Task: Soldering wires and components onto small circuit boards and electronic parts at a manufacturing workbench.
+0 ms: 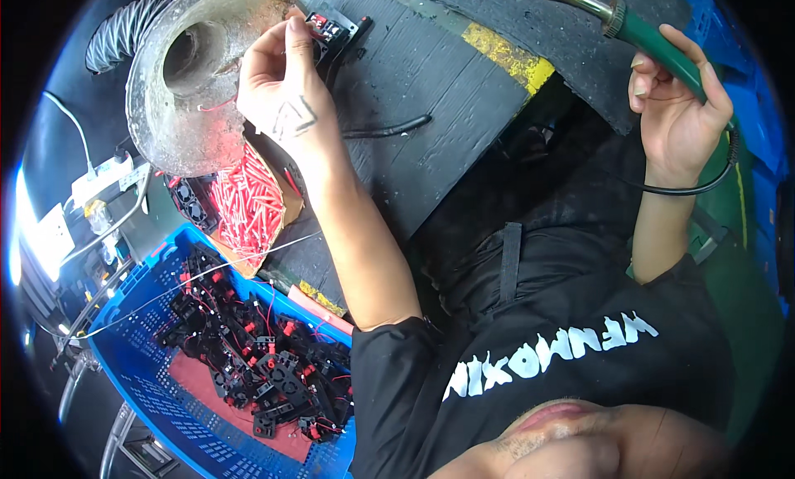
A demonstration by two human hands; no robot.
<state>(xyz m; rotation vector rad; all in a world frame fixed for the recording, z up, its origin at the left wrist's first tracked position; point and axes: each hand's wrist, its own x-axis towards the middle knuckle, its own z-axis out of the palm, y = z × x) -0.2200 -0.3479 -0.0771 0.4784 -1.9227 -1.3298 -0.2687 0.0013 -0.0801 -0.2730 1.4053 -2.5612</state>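
My left hand (286,86) is raised over the workbench, its thumb and fingers pinched together. What they hold, if anything, is too small to make out. Just beyond the fingertips lies a small black part with red pieces (330,33), partly hidden by the hand. On the right, a soldering iron (658,48) with a green handle and metal shaft lies across my right hand (683,119). That hand steadies the handle between thumb and fingers, some of them loosely curled. The iron's shaft points left, and its tip is out of view.
A grey fume funnel (153,119) with a ribbed hose (124,33) stands left of my left hand. Below it, a cardboard box (291,199) holds many red sleeves. A blue crate (128,380) contains black fan parts with red wires. The iron's black cord (691,191) loops beside my right wrist.
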